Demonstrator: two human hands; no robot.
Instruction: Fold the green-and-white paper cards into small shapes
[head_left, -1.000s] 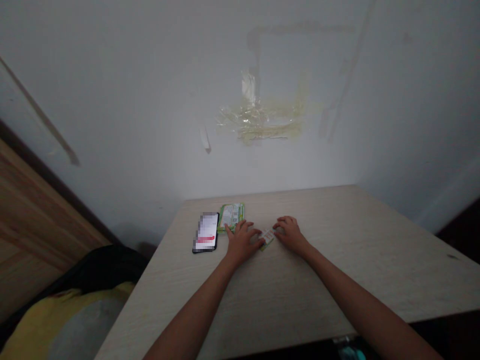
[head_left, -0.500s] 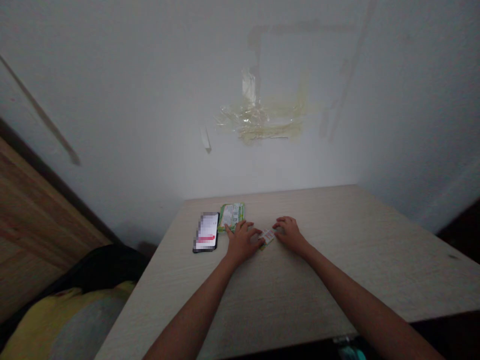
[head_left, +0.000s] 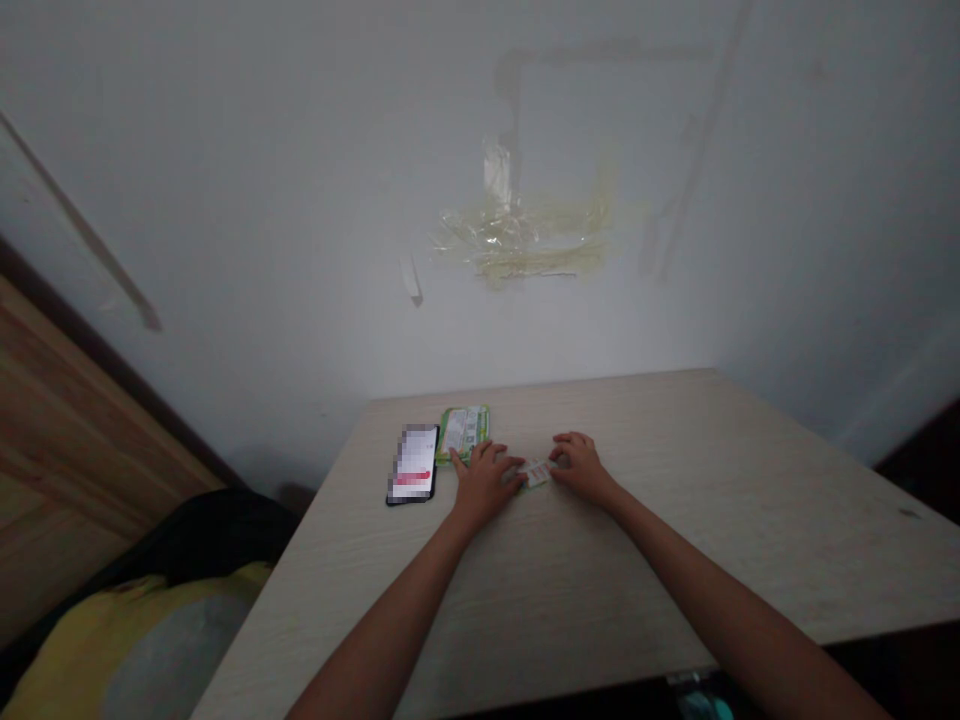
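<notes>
Card (head_left: 535,473) on the table (head_left: 570,590) lies more level than a second ago, squarer between the half-open left hand (head_left: 484,487) and the loosely curled right hand (head_left: 585,472); whether either grips its edges, I cannot tell.

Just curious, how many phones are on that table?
1. The phone lies screen up on the table, left of the green packet. No other shows by the small printed piece between the left grip and right grip; the arms hide part of the table.
</notes>
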